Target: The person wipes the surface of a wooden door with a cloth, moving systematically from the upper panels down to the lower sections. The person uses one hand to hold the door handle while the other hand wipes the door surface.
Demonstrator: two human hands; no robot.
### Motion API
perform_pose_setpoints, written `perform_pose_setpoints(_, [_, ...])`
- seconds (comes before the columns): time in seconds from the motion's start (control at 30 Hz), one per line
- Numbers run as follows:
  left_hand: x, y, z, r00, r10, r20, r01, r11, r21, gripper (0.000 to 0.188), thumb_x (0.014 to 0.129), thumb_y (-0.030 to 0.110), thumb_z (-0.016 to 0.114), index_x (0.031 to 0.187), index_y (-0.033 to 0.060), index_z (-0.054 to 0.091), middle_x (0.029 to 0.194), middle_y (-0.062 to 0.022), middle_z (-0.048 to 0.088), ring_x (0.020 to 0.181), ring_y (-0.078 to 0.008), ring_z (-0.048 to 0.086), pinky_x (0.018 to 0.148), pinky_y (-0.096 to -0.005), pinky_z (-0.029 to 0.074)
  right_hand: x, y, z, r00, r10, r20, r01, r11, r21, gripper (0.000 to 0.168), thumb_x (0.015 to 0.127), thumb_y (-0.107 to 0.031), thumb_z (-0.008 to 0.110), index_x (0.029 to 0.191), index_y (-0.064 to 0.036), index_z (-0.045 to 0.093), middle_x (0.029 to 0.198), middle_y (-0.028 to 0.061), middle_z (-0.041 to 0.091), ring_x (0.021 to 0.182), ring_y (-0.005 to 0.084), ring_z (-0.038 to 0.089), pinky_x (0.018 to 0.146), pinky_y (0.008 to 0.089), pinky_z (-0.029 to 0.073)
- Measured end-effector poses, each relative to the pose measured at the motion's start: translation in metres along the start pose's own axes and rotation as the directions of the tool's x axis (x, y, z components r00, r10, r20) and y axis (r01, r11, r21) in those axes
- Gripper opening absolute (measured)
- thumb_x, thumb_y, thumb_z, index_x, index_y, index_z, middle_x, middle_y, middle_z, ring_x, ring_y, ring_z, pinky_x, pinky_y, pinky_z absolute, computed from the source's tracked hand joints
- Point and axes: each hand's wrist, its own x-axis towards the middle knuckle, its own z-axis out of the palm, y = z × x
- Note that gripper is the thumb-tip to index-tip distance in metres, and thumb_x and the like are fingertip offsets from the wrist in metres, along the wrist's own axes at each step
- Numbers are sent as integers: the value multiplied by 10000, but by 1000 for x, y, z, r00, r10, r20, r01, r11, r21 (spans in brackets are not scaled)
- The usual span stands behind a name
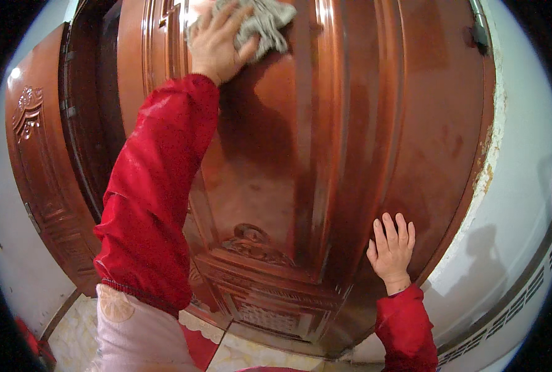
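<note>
My left hand (220, 42) presses a crumpled grey cloth (269, 23) against the upper part of a glossy reddish-brown wooden door (266, 195). The fingers spread over the cloth, and part of it shows to the right of them. Lower down on the right, my right hand (392, 251) holds nothing; its palm faces the door and its fingers are apart. Whether that palm touches the surface I cannot tell. A red sleeve covers each forearm. Carved ornament (257, 244) and raised mouldings (334, 139) run across the door.
Left of the door, a second carved wooden door leaf (48, 162) stands swung out beside a dark opening (101, 93). A white wall (522, 195) with chipped plaster borders the frame on the right. Light marbled floor tiles (252, 355) lie below.
</note>
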Motion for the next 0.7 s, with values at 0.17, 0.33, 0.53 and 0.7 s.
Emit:
perform_pose_setpoints(0.17, [-3, 15, 3, 982, -188, 12, 186, 979, 79, 542, 842, 425, 567, 1337, 213, 505, 1423, -79, 431, 1285, -354, 384, 1052, -541, 259, 0, 0, 0, 1000, 11, 10, -11, 1000, 1, 481, 843, -262, 591, 1310, -176, 518, 1422, 29, 422, 1335, 293, 347, 1069, 526, 287])
perform_pose_setpoints(0.33, [-54, 94, -18, 984, -151, 97, 158, 985, -65, 601, 704, 400, 684, 1265, 217, 569, 1385, -104, 460, 1275, -424, 365, 951, -639, 313, 2, 0, 1, 1000, 6, 3, -6, 1000, -4, 485, 841, -270, 596, 1310, -174, 517, 1423, 27, 419, 1333, 290, 348, 1070, 521, 286])
perform_pose_setpoints(0.53, [-132, 154, -67, 850, 388, 356, -236, 885, -402, 757, 600, 450, 760, 1273, 192, 532, 1374, -73, 448, 1338, -397, 314, 953, -603, 305, 3, 1, 0, 1000, 0, 8, 0, 1000, -11, 477, 846, -267, 584, 1307, -162, 517, 1426, 28, 412, 1339, 288, 332, 1073, 515, 285])
perform_pose_setpoints(0.7, [-140, 133, -75, 592, 758, 274, -540, 625, -563, 758, 595, 518, 761, 1243, 198, 531, 1332, -49, 471, 1342, -337, 334, 1016, -585, 315, 2, 0, 2, 1000, -20, 11, 20, 1000, 9, 476, 846, -257, 578, 1307, -159, 512, 1426, 34, 414, 1341, 296, 330, 1071, 521, 292])
